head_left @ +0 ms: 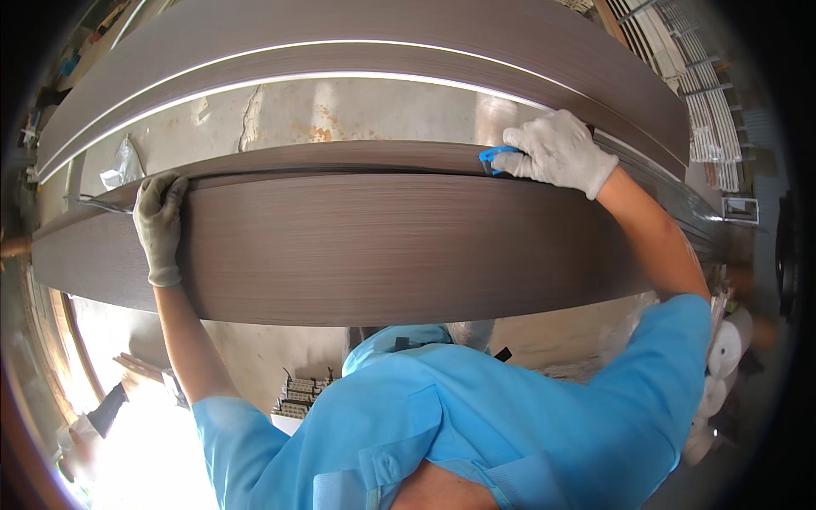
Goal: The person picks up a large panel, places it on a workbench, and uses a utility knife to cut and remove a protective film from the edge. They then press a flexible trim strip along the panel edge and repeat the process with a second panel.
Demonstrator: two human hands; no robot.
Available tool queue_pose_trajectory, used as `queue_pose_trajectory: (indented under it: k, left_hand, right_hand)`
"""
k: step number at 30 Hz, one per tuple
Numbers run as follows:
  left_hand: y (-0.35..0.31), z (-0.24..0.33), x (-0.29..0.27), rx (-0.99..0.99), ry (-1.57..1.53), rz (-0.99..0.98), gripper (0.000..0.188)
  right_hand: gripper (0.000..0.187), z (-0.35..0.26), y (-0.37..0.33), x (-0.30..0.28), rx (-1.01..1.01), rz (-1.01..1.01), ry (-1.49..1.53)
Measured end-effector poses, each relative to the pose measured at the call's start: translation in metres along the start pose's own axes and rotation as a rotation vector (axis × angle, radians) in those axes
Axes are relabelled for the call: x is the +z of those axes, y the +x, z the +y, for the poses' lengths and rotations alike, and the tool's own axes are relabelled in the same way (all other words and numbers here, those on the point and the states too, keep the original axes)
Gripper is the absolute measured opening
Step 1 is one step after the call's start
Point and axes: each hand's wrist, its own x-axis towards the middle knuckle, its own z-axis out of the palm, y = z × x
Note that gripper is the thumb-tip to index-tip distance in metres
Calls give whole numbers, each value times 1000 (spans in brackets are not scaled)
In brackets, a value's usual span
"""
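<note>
A long dark brown wood-grain panel (391,246) lies across in front of me, with a groove and a thin black strip (340,170) running along its far side. My left hand (159,228), in a pale work glove, is closed at the left part of the groove, its fingers curled over the strip. Loose dark strands (102,203) stick out to the left of that hand. My gloved right hand (557,153) grips a small blue hand tool (497,156) at the groove's right part. The fingers partly hide the tool, so its exact kind does not show.
Beyond a gap of concrete floor (365,110) lies another brown panel (340,21) with bright metal edging. Crumpled clear plastic (123,166) rests at left. Stacked pale profiles (710,102) stand far right, white rolls (725,348) nearer. Small stacked parts (299,395) sit below the panel.
</note>
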Motion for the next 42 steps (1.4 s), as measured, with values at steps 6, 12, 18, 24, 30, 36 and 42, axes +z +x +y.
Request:
queue_pose_trajectory:
  k: [6,12,18,24,30,36,42]
  left_hand:
    - [7,12,1,51,80,-26,18]
    - [6,16,1,18,71,-11,17]
    - [7,11,3,7,124,-15,19]
    - [6,9,-1,-31,27,-7,23]
    - [5,7,0,-48,-6,-1,22]
    - [6,7,-3,-42,-22,-14,22]
    - [3,-2,-7,-26,-69,-21,19]
  right_hand:
    - [65,-17,27,-4,-152,15,-3]
    - [60,-54,79,2,-284,141,-3]
    - [62,-148,192,7,-370,207,119]
    - [50,-148,203,-20,-337,-143,284]
    - [54,-106,167,-32,-212,-156,436]
    - [41,-89,112,-32,-164,-12,350]
    - [41,-72,56,-37,-71,-104,139]
